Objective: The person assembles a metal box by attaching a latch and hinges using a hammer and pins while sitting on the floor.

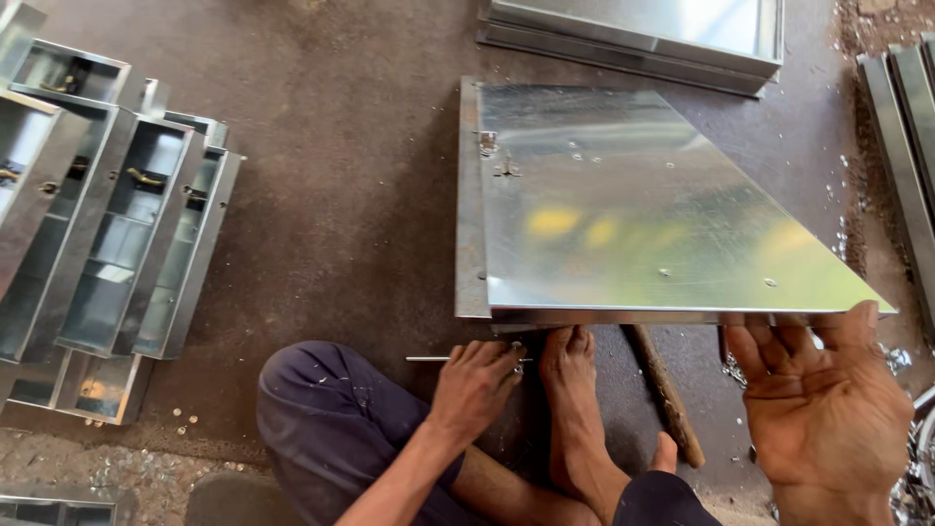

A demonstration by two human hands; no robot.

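A shiny galvanised sheet-metal panel (633,214) with small rivets lies on the floor, its near edge raised. My right hand (828,409) is palm up with its fingertips under the panel's near right corner, propping it. My left hand (475,385) pinches a thin metal rod (429,359) at the panel's near left corner, beside a flat metal strip (470,195) along the left edge. My bare foot (575,399) rests just below the panel's near edge.
Several open sheet-metal boxes (107,224) are stacked overlapping at the left. More metal panels (633,29) lie at the back, and metal channels (906,127) at the right. A wooden handle (667,394) lies by my foot. Small rivets (185,419) are scattered on the brown floor.
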